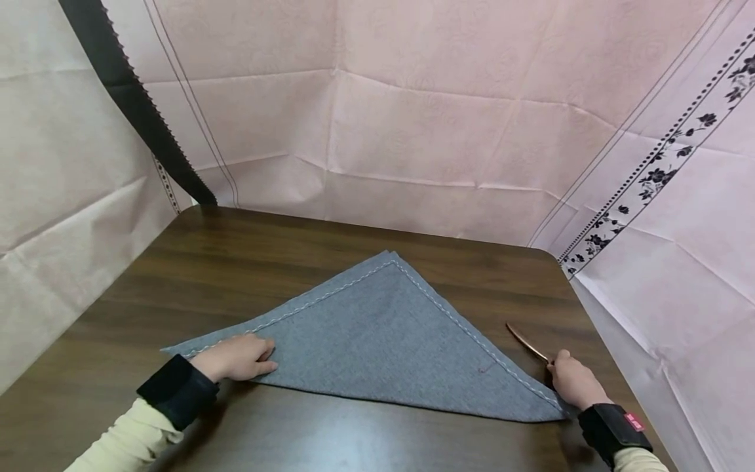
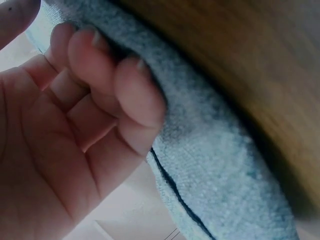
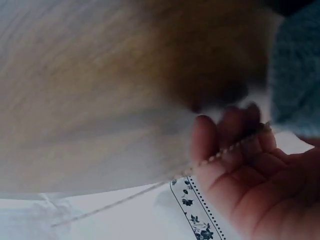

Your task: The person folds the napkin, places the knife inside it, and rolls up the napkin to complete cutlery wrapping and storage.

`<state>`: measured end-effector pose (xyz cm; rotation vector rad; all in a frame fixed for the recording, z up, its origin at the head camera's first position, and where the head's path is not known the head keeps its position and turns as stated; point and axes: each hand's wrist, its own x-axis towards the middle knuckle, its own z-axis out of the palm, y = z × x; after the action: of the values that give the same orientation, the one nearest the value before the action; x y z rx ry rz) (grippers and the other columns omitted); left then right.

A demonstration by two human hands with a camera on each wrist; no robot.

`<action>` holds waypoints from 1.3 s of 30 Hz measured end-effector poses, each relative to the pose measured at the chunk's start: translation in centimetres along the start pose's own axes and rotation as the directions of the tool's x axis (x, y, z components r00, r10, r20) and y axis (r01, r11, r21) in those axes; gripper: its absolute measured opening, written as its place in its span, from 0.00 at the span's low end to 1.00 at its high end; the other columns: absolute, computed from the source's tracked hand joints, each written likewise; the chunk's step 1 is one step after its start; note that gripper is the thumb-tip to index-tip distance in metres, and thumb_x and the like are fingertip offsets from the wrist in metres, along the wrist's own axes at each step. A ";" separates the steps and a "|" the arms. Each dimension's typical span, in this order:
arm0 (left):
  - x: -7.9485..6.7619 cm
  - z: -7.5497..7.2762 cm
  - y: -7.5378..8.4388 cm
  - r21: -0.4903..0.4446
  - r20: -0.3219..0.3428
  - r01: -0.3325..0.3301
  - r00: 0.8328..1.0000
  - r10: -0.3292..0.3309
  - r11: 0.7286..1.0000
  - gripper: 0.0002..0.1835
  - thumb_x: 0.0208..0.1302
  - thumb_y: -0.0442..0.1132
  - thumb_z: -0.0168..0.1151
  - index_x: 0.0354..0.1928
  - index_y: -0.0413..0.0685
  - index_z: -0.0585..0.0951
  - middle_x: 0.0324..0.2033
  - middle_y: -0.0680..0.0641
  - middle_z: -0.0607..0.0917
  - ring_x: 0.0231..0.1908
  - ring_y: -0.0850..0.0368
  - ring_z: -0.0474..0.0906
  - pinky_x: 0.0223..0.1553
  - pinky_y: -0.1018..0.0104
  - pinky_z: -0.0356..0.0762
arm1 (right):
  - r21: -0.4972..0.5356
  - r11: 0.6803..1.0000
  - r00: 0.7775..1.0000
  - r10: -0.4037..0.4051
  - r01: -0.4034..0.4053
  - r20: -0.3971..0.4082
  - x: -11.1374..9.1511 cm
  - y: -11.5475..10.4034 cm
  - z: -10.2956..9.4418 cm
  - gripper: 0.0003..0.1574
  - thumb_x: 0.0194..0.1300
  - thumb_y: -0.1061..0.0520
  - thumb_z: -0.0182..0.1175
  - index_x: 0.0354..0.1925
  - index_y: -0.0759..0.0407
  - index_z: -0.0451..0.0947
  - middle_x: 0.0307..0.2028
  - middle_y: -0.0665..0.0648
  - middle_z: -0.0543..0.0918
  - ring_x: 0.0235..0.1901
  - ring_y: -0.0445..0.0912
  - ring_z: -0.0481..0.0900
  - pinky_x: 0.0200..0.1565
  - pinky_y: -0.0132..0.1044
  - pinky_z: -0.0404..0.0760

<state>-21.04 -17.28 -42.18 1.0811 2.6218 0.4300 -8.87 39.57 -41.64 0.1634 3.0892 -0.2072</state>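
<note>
**Hands at the folded cloth's corners**

A grey cloth (image 1: pixel 377 334), folded into a triangle, lies flat on the dark wooden worktop (image 1: pixel 236 262). The left hand (image 1: pixel 236 357) rests on its left corner, fingers loosely bent. The right hand (image 1: pixel 573 383), at the right corner, holds a slim copper-coloured knife (image 1: pixel 527 342).

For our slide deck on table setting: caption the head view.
Left hand rests on a triangular grey napkin; right hand holds a knife beside it.
</note>
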 end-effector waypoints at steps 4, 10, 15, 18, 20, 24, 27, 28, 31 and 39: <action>-0.1 -0.2 0.4 -0.016 0.005 0.028 1.000 -0.028 0.999 0.16 0.60 0.46 0.59 0.20 0.53 0.66 0.14 0.56 0.65 0.16 0.63 0.60 0.20 0.68 0.58 | 0.060 0.998 1.000 0.009 -0.007 -0.024 0.1 0.2 0.0 0.10 0.63 0.65 0.49 0.30 0.72 0.61 0.22 0.62 0.72 0.24 0.57 0.75 0.28 0.51 0.71; -0.2 -0.3 0.9 -0.002 0.003 0.061 0.998 -0.061 0.998 0.15 0.59 0.46 0.59 0.20 0.53 0.67 0.15 0.56 0.65 0.17 0.63 0.60 0.21 0.69 0.58 | 0.077 0.997 0.989 -0.009 0.020 -0.147 0.1 0.3 -0.4 0.09 0.64 0.58 0.54 0.31 0.65 0.70 0.19 0.53 0.70 0.19 0.48 0.67 0.21 0.44 0.65; -0.1 -0.1 0.7 -0.004 -0.004 0.062 0.998 -0.062 0.998 0.15 0.60 0.45 0.59 0.20 0.52 0.67 0.15 0.56 0.65 0.17 0.63 0.60 0.21 0.69 0.58 | 0.096 0.992 0.974 -0.058 0.081 -0.221 0.4 -0.4 -0.3 0.08 0.63 0.58 0.55 0.31 0.62 0.72 0.18 0.51 0.68 0.18 0.45 0.64 0.21 0.40 0.62; 0.0 0.0 0.6 0.001 -0.014 0.053 0.999 -0.053 0.999 0.15 0.61 0.44 0.58 0.20 0.52 0.67 0.14 0.56 0.64 0.17 0.63 0.60 0.21 0.69 0.58 | 0.106 0.986 0.961 -0.095 0.127 -0.261 0.5 -1.3 -0.5 0.07 0.63 0.59 0.56 0.32 0.63 0.74 0.18 0.51 0.70 0.19 0.44 0.65 0.22 0.40 0.63; 0.0 0.0 0.5 0.007 -0.019 0.049 0.999 -0.048 0.999 0.15 0.61 0.44 0.58 0.20 0.53 0.67 0.14 0.56 0.64 0.17 0.64 0.60 0.21 0.69 0.58 | 0.104 0.982 0.949 -0.119 0.155 -0.292 0.6 -2.1 -0.8 0.07 0.63 0.59 0.57 0.33 0.64 0.74 0.19 0.51 0.71 0.19 0.44 0.66 0.23 0.40 0.64; 0.0 0.0 0.5 0.008 -0.024 0.051 0.998 -0.051 0.999 0.15 0.61 0.43 0.58 0.20 0.53 0.67 0.14 0.56 0.64 0.16 0.63 0.59 0.21 0.69 0.58 | 0.100 0.972 0.925 -0.167 0.213 -0.341 0.9 -4.1 -1.7 0.07 0.62 0.60 0.57 0.35 0.64 0.75 0.22 0.51 0.74 0.21 0.44 0.69 0.25 0.42 0.67; 0.1 0.0 0.5 0.004 -0.027 0.054 0.998 -0.054 0.999 0.15 0.61 0.41 0.58 0.20 0.52 0.66 0.14 0.56 0.63 0.16 0.63 0.59 0.21 0.69 0.56 | 0.107 0.961 0.910 -0.202 0.256 -0.361 1.0 -5.8 -2.2 0.05 0.61 0.61 0.58 0.35 0.64 0.75 0.23 0.51 0.74 0.22 0.44 0.69 0.26 0.42 0.67; 0.1 0.0 0.4 0.006 -0.028 0.054 0.998 -0.054 0.999 0.14 0.61 0.41 0.58 0.20 0.52 0.66 0.14 0.56 0.63 0.16 0.63 0.59 0.20 0.69 0.56 | 0.107 0.956 0.904 -0.217 0.273 -0.369 1.1 -6.3 -2.4 0.05 0.61 0.62 0.58 0.34 0.64 0.75 0.23 0.51 0.74 0.22 0.43 0.69 0.26 0.41 0.67; 0.1 0.0 0.4 0.008 -0.026 0.053 0.998 -0.053 0.999 0.14 0.62 0.39 0.57 0.20 0.52 0.66 0.14 0.56 0.62 0.16 0.63 0.58 0.21 0.69 0.56 | 0.109 0.940 0.887 -0.261 0.323 -0.381 1.1 -7.8 -2.6 0.04 0.60 0.62 0.59 0.35 0.63 0.75 0.24 0.50 0.74 0.23 0.42 0.68 0.26 0.40 0.67; -0.1 -0.1 0.5 -0.020 -0.029 0.039 0.999 -0.040 0.999 0.14 0.62 0.38 0.56 0.20 0.52 0.66 0.15 0.56 0.62 0.16 0.64 0.58 0.20 0.70 0.56 | 0.124 0.902 0.863 -0.346 0.415 -0.367 1.3 -11.6 -2.9 0.06 0.61 0.62 0.58 0.38 0.62 0.76 0.29 0.51 0.76 0.26 0.40 0.71 0.28 0.38 0.69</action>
<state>-20.68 -17.01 -41.87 1.0223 2.6539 0.4651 -11.47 28.68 -37.27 -0.4710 3.4029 -0.5604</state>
